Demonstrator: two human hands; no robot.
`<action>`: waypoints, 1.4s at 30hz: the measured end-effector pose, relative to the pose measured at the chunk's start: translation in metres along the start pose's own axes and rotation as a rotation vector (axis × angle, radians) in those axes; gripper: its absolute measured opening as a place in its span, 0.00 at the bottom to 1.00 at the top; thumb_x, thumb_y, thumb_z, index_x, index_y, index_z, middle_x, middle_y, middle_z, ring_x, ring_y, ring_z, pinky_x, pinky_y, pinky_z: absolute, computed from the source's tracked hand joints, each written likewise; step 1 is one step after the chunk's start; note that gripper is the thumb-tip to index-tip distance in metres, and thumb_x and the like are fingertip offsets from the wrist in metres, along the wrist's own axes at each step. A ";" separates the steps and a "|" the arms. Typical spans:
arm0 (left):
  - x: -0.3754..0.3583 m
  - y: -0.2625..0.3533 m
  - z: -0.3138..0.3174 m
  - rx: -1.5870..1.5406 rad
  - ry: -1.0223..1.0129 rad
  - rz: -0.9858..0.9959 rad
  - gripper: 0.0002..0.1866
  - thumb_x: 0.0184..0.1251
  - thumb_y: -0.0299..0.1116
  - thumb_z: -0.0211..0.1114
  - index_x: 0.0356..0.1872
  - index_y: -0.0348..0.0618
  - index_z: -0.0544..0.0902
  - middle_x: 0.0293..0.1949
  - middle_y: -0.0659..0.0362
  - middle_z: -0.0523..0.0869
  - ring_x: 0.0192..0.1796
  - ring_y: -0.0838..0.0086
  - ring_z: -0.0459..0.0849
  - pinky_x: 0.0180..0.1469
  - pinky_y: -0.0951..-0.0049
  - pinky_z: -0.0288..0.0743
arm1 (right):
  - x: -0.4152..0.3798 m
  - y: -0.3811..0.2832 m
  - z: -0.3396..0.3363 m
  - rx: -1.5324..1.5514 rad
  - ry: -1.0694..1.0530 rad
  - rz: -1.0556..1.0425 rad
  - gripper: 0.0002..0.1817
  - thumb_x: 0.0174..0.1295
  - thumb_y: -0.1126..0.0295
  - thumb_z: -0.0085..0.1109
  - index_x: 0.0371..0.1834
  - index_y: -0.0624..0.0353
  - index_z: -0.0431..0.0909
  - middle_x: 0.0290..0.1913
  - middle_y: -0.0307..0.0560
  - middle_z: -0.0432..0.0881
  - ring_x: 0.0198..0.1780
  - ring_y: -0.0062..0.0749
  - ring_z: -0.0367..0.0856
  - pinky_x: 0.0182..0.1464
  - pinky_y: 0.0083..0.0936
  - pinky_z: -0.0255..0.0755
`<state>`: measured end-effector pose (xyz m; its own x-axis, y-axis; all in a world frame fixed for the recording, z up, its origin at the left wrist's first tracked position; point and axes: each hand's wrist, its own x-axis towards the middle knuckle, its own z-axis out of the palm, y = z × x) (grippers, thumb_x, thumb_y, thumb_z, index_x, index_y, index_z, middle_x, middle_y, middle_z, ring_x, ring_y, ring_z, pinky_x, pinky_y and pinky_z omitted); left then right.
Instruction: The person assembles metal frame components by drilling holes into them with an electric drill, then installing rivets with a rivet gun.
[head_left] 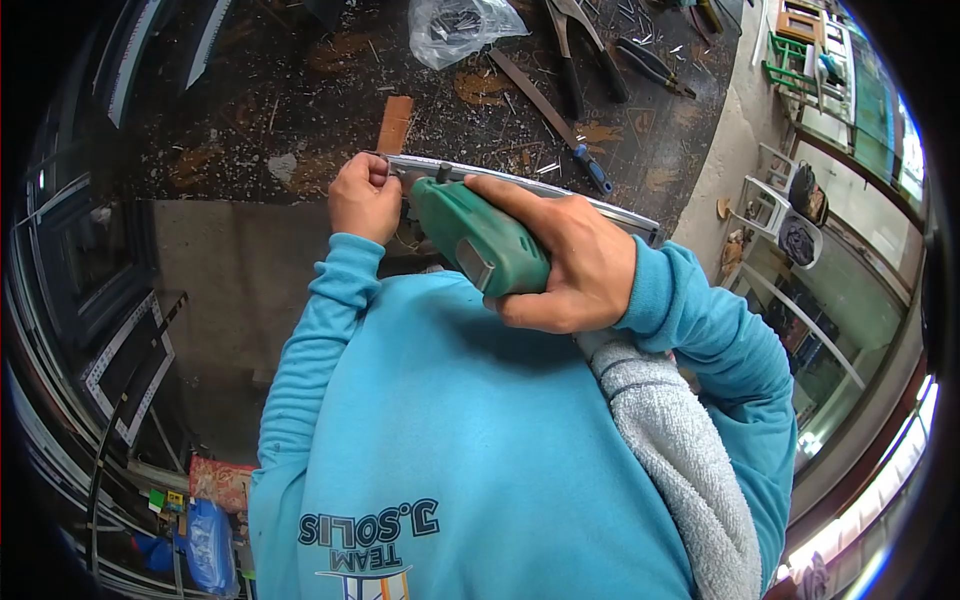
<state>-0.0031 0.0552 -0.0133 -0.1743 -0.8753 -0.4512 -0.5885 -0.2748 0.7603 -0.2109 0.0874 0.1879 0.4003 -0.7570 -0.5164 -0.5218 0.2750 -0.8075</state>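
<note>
My right hand point(575, 262) is wrapped around a worn green power tool point(470, 232), whose front end points toward my left hand. Closed in a pinch, my left hand point(363, 200) is at the left end of a long metal profile point(560, 192) lying along the table's near edge. What its fingers grip there is too small to make out. Just beyond them, a flat reddish-brown wooden piece point(395, 124) rests on the table.
The dark worktable point(330, 90) is strewn with metal shavings. On it lie a clear plastic bag point(460, 28) of small metal pieces, a blue-handled file point(545, 105), long-handled cutters point(575, 50) and pliers point(655, 66). A white chair point(785, 215) stands at right; metal frames lean at left.
</note>
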 end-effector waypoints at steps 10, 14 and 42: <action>0.001 0.001 -0.002 -0.045 -0.082 -0.019 0.08 0.53 0.26 0.66 0.34 0.36 0.81 0.28 0.56 0.85 0.29 0.73 0.84 0.36 0.71 0.80 | -0.014 0.010 0.004 0.079 0.100 -0.028 0.46 0.46 0.63 0.65 0.68 0.78 0.58 0.36 0.68 0.83 0.34 0.54 0.85 0.41 0.38 0.79; -0.004 0.005 -0.005 0.007 -0.089 0.089 0.08 0.53 0.26 0.66 0.35 0.37 0.80 0.31 0.55 0.85 0.31 0.69 0.85 0.37 0.69 0.81 | -0.044 0.002 -0.004 0.098 0.109 -0.042 0.47 0.46 0.64 0.64 0.71 0.73 0.56 0.43 0.66 0.82 0.42 0.54 0.85 0.48 0.38 0.77; 0.060 -0.095 -0.081 0.216 -0.006 0.823 0.07 0.56 0.28 0.69 0.36 0.48 0.84 0.35 0.62 0.82 0.40 0.63 0.79 0.44 0.63 0.69 | 0.074 -0.052 0.103 0.011 0.256 0.218 0.46 0.43 0.62 0.63 0.67 0.76 0.60 0.45 0.67 0.84 0.42 0.56 0.86 0.49 0.38 0.80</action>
<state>0.1064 -0.0032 -0.0741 -0.6166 -0.7605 0.2035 -0.4101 0.5309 0.7415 -0.0765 0.0788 0.1621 0.0767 -0.8036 -0.5902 -0.5655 0.4524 -0.6896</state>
